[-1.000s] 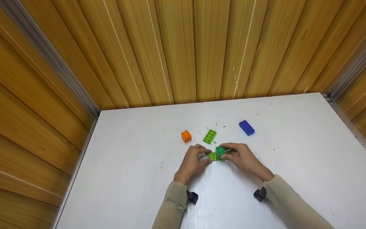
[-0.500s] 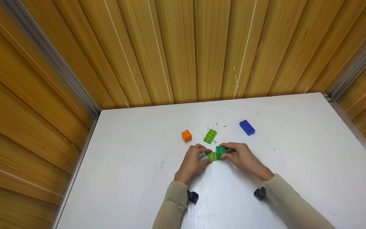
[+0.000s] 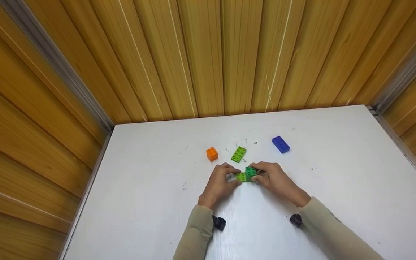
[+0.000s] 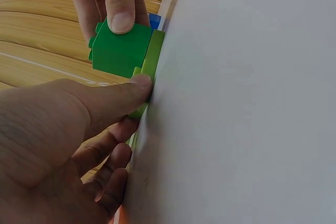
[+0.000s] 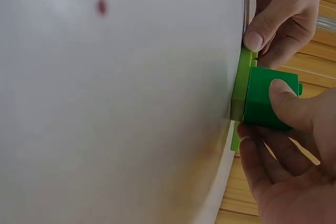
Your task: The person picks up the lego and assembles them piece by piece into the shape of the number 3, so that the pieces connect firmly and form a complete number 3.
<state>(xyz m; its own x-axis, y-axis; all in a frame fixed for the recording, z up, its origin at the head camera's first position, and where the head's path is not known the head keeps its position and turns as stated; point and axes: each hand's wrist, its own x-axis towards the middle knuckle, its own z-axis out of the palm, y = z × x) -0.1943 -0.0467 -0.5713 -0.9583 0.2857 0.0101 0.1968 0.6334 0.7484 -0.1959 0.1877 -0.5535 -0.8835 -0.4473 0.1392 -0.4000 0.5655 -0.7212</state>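
A flat light-green toy brick [image 3: 241,177] lies on the white table, pinched at its left end between thumb and fingers of my left hand [image 3: 220,184]. On its right half sits a taller dark-green square brick [image 4: 121,50], studs up. My right hand [image 3: 277,180] grips that dark-green brick, thumb [image 5: 283,95] on the near side and fingers behind. In the right wrist view the dark-green brick's base is right at the top of the light-green brick [image 5: 242,80]. The light-green brick's left studs show beside it in the head view.
Beyond the hands lie an orange brick [image 3: 212,154], a second flat light-green brick [image 3: 238,154] and a blue brick [image 3: 281,144]. The white table [image 3: 150,162] is bounded by wood-patterned walls [image 3: 208,57] behind and at both sides.
The dark-green brick sits slightly lower on the light-green one, its right hand still around it. The left hand and the loose bricks have stayed in place.
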